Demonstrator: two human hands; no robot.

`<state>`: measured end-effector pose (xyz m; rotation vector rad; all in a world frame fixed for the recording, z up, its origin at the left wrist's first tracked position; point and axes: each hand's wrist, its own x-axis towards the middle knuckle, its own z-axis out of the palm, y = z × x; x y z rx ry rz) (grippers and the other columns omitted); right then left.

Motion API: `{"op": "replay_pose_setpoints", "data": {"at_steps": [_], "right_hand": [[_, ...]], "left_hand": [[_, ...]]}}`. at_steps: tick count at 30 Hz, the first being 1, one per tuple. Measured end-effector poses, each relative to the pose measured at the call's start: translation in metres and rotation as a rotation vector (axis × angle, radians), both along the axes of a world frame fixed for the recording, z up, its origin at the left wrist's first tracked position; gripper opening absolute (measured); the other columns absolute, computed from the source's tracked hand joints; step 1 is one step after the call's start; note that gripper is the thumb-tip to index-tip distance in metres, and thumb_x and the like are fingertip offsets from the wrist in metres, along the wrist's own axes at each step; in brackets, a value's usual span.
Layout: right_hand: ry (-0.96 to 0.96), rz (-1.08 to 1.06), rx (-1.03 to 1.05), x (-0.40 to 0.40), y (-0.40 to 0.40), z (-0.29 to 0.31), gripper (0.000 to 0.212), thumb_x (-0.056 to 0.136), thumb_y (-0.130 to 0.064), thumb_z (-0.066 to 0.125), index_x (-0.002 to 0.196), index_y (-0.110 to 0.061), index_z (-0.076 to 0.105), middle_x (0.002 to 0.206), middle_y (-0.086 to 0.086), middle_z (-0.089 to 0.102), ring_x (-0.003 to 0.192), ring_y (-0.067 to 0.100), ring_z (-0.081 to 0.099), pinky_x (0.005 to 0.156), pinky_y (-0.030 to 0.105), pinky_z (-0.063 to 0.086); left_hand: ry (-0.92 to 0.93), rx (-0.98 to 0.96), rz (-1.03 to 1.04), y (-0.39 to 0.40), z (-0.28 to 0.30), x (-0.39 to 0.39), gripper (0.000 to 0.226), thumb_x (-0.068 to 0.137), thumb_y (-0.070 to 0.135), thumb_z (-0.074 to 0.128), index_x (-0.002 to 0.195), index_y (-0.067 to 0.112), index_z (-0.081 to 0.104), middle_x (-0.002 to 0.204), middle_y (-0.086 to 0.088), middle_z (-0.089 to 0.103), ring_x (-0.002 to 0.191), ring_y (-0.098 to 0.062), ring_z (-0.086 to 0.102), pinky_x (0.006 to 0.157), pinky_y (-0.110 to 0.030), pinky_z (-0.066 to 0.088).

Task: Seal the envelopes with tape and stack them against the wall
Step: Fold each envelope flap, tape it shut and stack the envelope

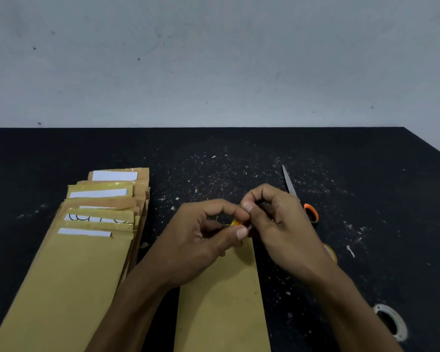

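Pinching tape [235, 223] between left hand [203, 240] and right hand [277, 224] above envelope [221, 301].

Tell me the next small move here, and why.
Probably lower the tape piece, pinched between left hand and right hand, onto the top end of the envelope beneath them; that end shows no tape yet.
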<state>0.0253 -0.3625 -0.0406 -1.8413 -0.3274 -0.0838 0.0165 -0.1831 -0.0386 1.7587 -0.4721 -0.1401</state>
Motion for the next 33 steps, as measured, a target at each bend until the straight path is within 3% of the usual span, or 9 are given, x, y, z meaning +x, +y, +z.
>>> {"op": "replay_pose_setpoints", "data": {"at_steps": [4,8,12,17,23,27,30,33], "right_hand": [[-0.005,-0.017,0.054,0.0,0.001,0.0,0.012,0.098,-0.006,0.06,0.09,-0.011,0.067,0.083,0.007,0.071,0.08,0.029,0.07,0.074,0.056,0.056],[0.022,-0.035,0.192,0.0,0.001,0.003,0.021,0.099,-0.011,0.058,0.119,-0.018,0.064,0.094,0.008,0.072,0.088,0.023,0.072,0.08,0.043,0.061],[-0.087,0.014,0.079,-0.002,0.002,0.005,0.013,0.088,-0.01,0.075,0.099,-0.015,0.07,0.096,0.001,0.068,0.091,0.021,0.069,0.077,0.042,0.06],[-0.155,0.099,-0.06,-0.004,0.011,-0.002,0.021,0.082,-0.023,0.08,0.103,-0.021,0.077,0.119,-0.002,0.056,0.108,0.017,0.063,0.084,0.024,0.055],[-0.173,0.076,-0.039,-0.006,0.018,-0.004,0.014,0.09,-0.026,0.069,0.093,-0.016,0.078,0.124,-0.002,0.054,0.117,0.013,0.058,0.086,0.013,0.046],[-0.126,-0.039,-0.065,-0.008,0.025,-0.006,0.031,0.088,-0.044,0.065,0.074,-0.018,0.075,0.116,-0.007,0.055,0.112,0.011,0.057,0.08,0.01,0.042],[-0.099,-0.076,-0.041,-0.008,0.028,-0.006,0.04,0.087,-0.055,0.059,0.074,-0.021,0.076,0.11,-0.007,0.057,0.109,0.009,0.059,0.077,0.013,0.043],[-0.058,-0.013,-0.007,-0.01,0.029,-0.004,0.03,0.09,-0.045,0.058,0.088,-0.023,0.077,0.114,-0.006,0.055,0.106,0.007,0.058,0.076,0.014,0.045]], "left_hand": [[0.021,-0.044,0.017,0.002,-0.001,0.001,0.024,0.084,0.022,0.072,0.107,0.015,0.073,0.094,-0.004,0.075,0.081,-0.024,0.074,0.063,-0.033,0.059],[0.025,-0.127,0.105,0.002,-0.001,0.002,0.029,0.08,0.022,0.072,0.107,0.013,0.073,0.094,-0.007,0.077,0.079,-0.027,0.075,0.06,-0.028,0.058],[0.096,-0.381,0.263,0.0,0.0,0.005,0.031,0.077,0.025,0.068,0.106,0.014,0.073,0.099,-0.006,0.077,0.085,-0.022,0.075,0.063,-0.027,0.059],[0.204,-0.612,0.26,-0.011,0.002,0.002,0.031,0.076,0.02,0.068,0.104,0.006,0.072,0.094,-0.013,0.077,0.082,-0.025,0.075,0.063,-0.025,0.058],[0.162,-0.621,0.31,-0.009,0.0,0.004,0.037,0.076,0.023,0.066,0.111,0.01,0.07,0.106,-0.008,0.076,0.098,-0.017,0.072,0.078,-0.026,0.058],[0.096,-0.651,0.38,0.0,0.002,0.009,0.038,0.085,0.018,0.07,0.122,0.011,0.064,0.117,-0.004,0.073,0.116,-0.018,0.066,0.096,-0.039,0.053],[0.023,-0.614,0.399,0.006,0.005,0.01,0.044,0.082,0.015,0.066,0.125,0.015,0.062,0.121,0.001,0.071,0.114,-0.019,0.067,0.09,-0.031,0.055],[-0.069,-0.529,0.413,0.008,0.009,0.008,0.062,0.081,0.011,0.074,0.138,0.014,0.052,0.132,0.008,0.065,0.106,-0.021,0.071,0.08,-0.023,0.056]]}}
